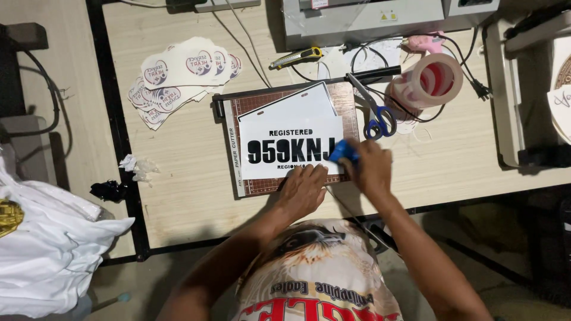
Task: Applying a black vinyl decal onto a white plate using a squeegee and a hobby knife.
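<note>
Broadly, the wooden counter (196, 196) carries everything, and on it, directly under both hands, sits a paper cutter (238, 148) with a brown gridded bed. Across that bed lies a white printed sheet (291, 128) with bold black characters, a second white plate-shaped piece tucked behind its upper edge. The left hand (303, 190) lies flat with fingers spread on the sheet's lower edge, gripping nothing and pinning the sheet down. The right hand (372, 169), just right of it, has its grip closed around a small blue tool (343, 151) pressed on the sheet's right end; it looks like a squeegee or scraper, though most of it is covered by the fingers.

I judge the sheet to be light, thin and flexible, probably slick on its face, so it would crease if pinched in the middle; its free edges or corners look the safest hold, with a flat palm steadying it. The blue tool seems small, stiff and easy to hold.

Beyond the right hand lie blue-handled scissors (377, 119) and a roll of tape (431, 80); up and left of the left hand is a fan of round stickers (178, 77). Near the top lies a yellow utility knife (297, 57).

The sheet's lower right is hidden by the hands, the machine at the top is cut off, and the cutter's blade arm is hard to follow.
</note>
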